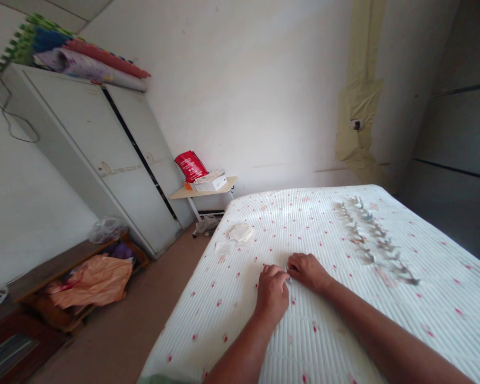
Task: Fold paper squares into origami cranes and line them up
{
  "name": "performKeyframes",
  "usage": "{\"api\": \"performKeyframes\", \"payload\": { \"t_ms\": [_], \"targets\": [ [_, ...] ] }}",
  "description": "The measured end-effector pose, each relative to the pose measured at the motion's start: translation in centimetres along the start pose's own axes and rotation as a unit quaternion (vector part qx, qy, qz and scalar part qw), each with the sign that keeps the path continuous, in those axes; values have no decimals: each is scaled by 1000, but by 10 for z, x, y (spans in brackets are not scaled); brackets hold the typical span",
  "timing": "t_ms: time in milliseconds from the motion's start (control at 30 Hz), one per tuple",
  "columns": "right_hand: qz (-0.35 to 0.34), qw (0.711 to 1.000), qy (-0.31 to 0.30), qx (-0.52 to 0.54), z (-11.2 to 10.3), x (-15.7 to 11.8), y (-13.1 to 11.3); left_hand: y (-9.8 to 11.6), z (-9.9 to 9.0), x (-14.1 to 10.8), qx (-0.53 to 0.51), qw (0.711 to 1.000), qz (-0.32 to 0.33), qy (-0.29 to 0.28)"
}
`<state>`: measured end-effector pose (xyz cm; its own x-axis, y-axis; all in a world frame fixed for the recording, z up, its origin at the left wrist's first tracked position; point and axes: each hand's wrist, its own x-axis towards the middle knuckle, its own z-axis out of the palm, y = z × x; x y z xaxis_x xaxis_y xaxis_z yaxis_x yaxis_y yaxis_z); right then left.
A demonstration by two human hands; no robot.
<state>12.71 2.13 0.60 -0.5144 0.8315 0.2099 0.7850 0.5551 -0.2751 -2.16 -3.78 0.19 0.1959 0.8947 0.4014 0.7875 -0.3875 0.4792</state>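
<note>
A small pale piece (289, 278), apparently folded paper, sat low over the middle of the bed (312, 221), between the fingertips of the left hand (272, 290) and the right hand (307, 269). Both hands were drawn in narrow, fingers curled and seemingly pinching the piece from either side; they covered most of it, so its shape could not be told.

It looked very light and thin, likely to crease or tear under a hard pull and not especially slippery. The edges or a folded corner seemed the best hold, with a gentle pinch.

To the right, well apart from the hands, small folded paper figures (368, 217) stood in rows; they looked easy to crush or knock over with a sleeve or forearm. Beyond the left hand lay a stack of loose paper (241, 232), with a printed sheet (223, 248) just beside it. Nothing stood between the hands and that paper. Farther off, the bench (180, 194) carried a red bag (191, 166) and a white box (216, 184).
</note>
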Motion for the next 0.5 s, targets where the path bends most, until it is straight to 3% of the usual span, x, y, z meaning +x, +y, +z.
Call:
{"api": "performKeyframes", "payload": {
  "t_ms": [133, 267, 500],
  "targets": [
    [1, 1000, -4, 5, 0, 1, 1, 4, -3, -6, -26, 999, 19, -9],
    [2, 1000, -15, 24, -4, 4, 1, 10, -8, -11, 26, 998, 30, -38],
    [-14, 986, -48, 161, -11, 7, 12, 17, -13, -15, 63, 996, 39, -53]
  ]
}}
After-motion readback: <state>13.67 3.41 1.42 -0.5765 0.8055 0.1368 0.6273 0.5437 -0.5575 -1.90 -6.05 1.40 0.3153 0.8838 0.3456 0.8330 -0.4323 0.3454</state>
